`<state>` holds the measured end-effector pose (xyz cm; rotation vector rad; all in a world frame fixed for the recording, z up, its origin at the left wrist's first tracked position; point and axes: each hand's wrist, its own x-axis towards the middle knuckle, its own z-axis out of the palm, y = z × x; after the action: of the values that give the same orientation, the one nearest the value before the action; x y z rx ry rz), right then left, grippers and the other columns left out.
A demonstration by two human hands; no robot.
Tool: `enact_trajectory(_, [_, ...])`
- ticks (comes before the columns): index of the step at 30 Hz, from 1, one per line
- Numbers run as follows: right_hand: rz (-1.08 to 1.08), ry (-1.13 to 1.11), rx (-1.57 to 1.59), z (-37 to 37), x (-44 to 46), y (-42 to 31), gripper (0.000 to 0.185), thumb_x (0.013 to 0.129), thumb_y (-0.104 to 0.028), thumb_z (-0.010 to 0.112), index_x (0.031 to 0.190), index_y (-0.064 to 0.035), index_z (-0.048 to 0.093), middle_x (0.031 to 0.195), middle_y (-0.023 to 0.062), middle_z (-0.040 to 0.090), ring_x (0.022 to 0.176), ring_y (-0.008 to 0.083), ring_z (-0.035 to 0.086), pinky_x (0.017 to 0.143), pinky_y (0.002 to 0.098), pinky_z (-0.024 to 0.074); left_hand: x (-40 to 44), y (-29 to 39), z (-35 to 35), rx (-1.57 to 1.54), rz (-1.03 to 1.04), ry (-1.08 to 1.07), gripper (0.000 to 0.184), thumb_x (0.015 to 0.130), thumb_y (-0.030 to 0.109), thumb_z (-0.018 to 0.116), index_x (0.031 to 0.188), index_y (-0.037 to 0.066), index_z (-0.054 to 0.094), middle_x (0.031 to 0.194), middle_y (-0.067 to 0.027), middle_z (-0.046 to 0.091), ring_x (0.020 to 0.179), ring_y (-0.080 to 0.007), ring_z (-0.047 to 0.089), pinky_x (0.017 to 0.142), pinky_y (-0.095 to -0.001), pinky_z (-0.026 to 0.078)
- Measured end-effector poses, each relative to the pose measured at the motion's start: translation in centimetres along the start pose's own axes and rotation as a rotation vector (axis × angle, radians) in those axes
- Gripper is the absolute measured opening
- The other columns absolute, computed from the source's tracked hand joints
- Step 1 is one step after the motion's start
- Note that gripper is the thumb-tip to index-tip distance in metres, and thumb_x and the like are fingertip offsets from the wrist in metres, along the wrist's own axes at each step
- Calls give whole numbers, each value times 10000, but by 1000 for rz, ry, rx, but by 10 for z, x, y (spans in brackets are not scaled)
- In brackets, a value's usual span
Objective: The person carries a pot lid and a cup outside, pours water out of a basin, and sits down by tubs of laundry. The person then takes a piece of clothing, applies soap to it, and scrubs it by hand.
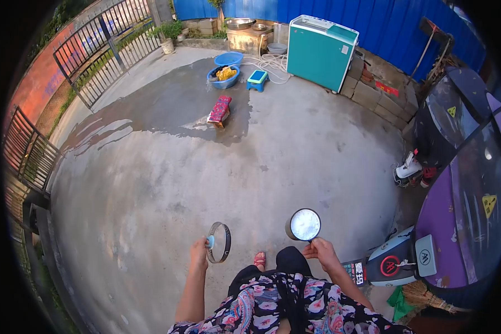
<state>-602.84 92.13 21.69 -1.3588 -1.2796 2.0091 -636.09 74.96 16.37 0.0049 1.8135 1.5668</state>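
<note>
Apparently head-high, forward and down

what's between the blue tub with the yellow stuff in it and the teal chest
The head view shows a small blue stool and loops of pale hose between the tub and the chest.

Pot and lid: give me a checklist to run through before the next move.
1. Left hand gripping the lid by its pale blue knob: ok.
2. Right hand on the handle of the pot: ok.
3. Lid on the pot: not ok, held apart and on edge.
4. White contents inside the pot's rim: ok.
5. What the white contents are: cannot tell.
6. Ground just ahead dry: ok, the wet patch lies farther off.
</note>
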Motion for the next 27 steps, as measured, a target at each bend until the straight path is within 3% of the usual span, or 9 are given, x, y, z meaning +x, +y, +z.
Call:
enact_trajectory(3, [-2,24,34,-2,60,-38,307,896,-262,376,831,10,501,773,120,571,681,208,606,600,294,506,66,59,68,140,72,-141,266,805,210,530,595,47,526,711,-32,516,694,-113,464,650,-252,362])
enact_trajectory(5, [-9,42,58,-5,112,-58,303,894,-253,379,838,15,510,756,107,560,666,199,606,586,278,500,108,85,111,285,345,-189,274,805,207,533,623,3,553,815,-78,552,772,-141,494,710,-263,383])
enact_trajectory(8, [-9,36,78,-10,194,-95,299,892,-252,386,820,10,511,734,107,561,651,196,605,570,273,499,177,101,151,301,359,-199,227,816,184,533,711,-11,579,847,-73,544,786,-121,491,690,-235,368])
enact_trajectory(12, [-5,27,-78,-18,297,-158,309,886,-254,387,812,18,514,748,109,559,651,190,600,578,275,496,244,107,178,314,163,-18,256,806,196,538,667,-16,574,814,-64,545,731,-114,492,664,-231,374])
enact_trajectory(14, [-9,6,-73,-20,345,-191,311,884,-256,390,811,19,516,754,108,558,653,190,600,580,275,496,249,137,199,362,109,124,274,797,207,537,604,13,559,657,-14,512,612,-86,443,561,-236,344])
enact_trajectory(15, [-19,-13,-84,-23,368,-210,314,882,-257,392,810,21,518,760,108,558,655,190,599,581,275,495,262,143,204,356,95,135,274,797,207,537,604,13,559,657,-14,512,612,-86,443,561,-236,344])
enact_trajectory(17, [-2,-27,-83,-21,408,-251,312,880,-260,395,814,20,517,762,107,558,657,190,598,583,275,495,285,147,208,347,80,197,308,789,206,537,580,-19,546,505,2,442,513,-77,390,494,-260,319])
enact_trajectory(23, [5,-73,-56,-16,553,-331,297,888,-262,390,844,3,514,766,103,559,668,188,595,598,283,495,381,173,270,363,60,373,305,800,203,530,598,-24,556,520,-5,452,519,-79,384,483,-267,308])
enact_trajectory(27, [41,-45,-19,-3,645,-379,276,895,-258,385,784,-27,488,775,101,562,671,192,598,604,285,497,478,211,328,338,7,414,298,806,197,524,618,-31,562,547,-18,483,538,-80,397,497,-270,325])
